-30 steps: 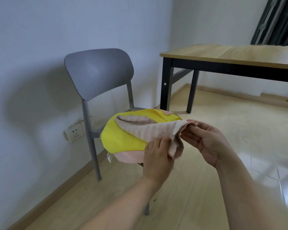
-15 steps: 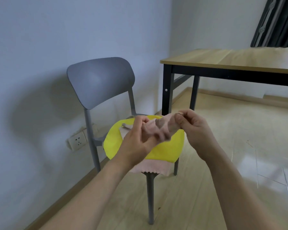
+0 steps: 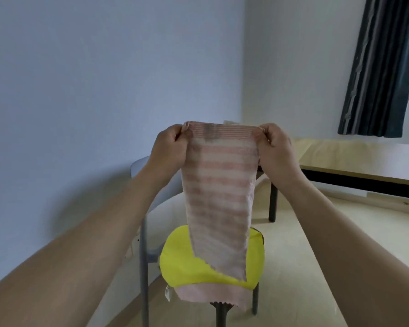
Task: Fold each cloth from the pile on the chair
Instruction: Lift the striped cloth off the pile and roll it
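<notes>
A pink striped cloth (image 3: 219,197) hangs in the air in front of me, held up by its top edge. My left hand (image 3: 169,147) pinches its top left corner and my right hand (image 3: 275,147) pinches its top right corner. Its lower end dangles over the grey chair (image 3: 143,232). On the chair seat lies the pile: a yellow cloth (image 3: 187,263) on top and a pale pink cloth (image 3: 208,296) under it, hanging over the front edge. The striped cloth hides most of the chair's back.
A wooden table (image 3: 354,161) with black legs stands to the right, close to the chair. A dark curtain (image 3: 383,67) hangs at the upper right. The wall runs along the left with a socket low down. Pale floor lies to the right of the chair.
Both hands have lifted the striped cloth off the pile and spread apart, so it now hangs full length. The view has tilted upward.
</notes>
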A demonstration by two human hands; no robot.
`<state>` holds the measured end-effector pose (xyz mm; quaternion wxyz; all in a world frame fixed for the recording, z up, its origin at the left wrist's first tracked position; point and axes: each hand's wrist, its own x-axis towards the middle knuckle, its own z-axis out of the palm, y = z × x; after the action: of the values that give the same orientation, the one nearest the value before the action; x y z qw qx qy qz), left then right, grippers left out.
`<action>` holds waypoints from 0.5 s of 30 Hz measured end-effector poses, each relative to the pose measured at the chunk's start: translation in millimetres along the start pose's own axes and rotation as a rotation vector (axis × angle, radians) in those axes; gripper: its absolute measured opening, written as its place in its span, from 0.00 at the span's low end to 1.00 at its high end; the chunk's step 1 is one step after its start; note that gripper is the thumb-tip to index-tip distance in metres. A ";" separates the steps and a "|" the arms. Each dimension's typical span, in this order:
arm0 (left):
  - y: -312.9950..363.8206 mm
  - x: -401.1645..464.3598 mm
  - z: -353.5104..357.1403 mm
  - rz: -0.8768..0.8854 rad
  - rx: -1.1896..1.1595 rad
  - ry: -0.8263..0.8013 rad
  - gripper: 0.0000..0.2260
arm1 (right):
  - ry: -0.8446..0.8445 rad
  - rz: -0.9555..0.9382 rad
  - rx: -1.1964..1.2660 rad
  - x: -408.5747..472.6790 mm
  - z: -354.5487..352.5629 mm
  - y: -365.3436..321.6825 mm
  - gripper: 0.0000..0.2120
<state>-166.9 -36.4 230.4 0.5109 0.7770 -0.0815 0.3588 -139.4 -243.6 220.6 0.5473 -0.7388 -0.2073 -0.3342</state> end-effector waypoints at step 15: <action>9.4 71.2 -2.3 -0.189 -0.007 -0.044 0.08 | -0.025 0.178 0.001 77.8 12.9 -34.4 0.07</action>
<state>-120.7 -21.6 283.4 0.5431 0.7871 -0.0202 0.2918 -105.4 -225.2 297.5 0.5726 -0.7581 -0.1479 -0.2749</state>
